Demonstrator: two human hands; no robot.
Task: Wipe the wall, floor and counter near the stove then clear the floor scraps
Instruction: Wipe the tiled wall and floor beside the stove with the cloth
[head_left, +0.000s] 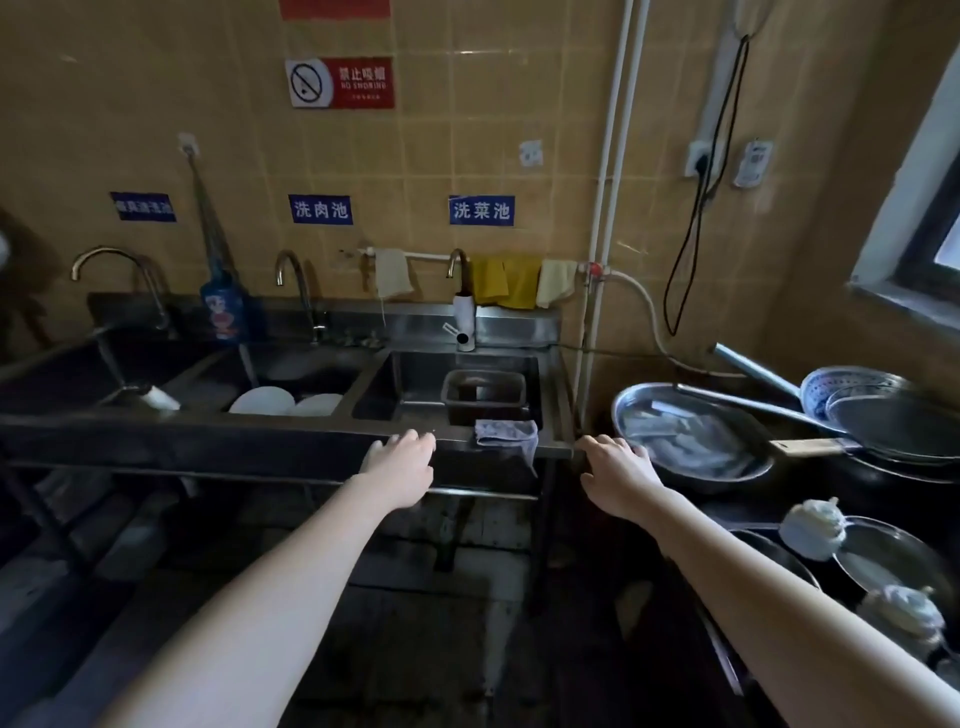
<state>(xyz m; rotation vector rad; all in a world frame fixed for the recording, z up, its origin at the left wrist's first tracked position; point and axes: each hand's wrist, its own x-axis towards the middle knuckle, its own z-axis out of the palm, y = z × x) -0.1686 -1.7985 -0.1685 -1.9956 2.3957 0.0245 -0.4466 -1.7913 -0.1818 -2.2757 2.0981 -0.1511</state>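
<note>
A grey-blue cloth (506, 436) hangs over the front rim of the steel sink unit (208, 431), at its right end. My left hand (400, 465) reaches toward that rim just left of the cloth, fingers loosely apart and holding nothing. My right hand (618, 473) hovers past the sink's right corner, beside a large steel basin (691, 436), also holding nothing. The yellow tiled wall (467, 156) rises behind the sinks. The dark, stained floor (415, 623) lies below my arms. The counter at right is crowded with cookware.
Three sink basins hold white plates (285, 402) and a dark plastic tub (483, 395). Yellow and white cloths (506, 280) hang on a rail. At right are a wok with ladle (893, 426), lids (893, 566) and a window (935, 218). A black cable (696, 234) dangles.
</note>
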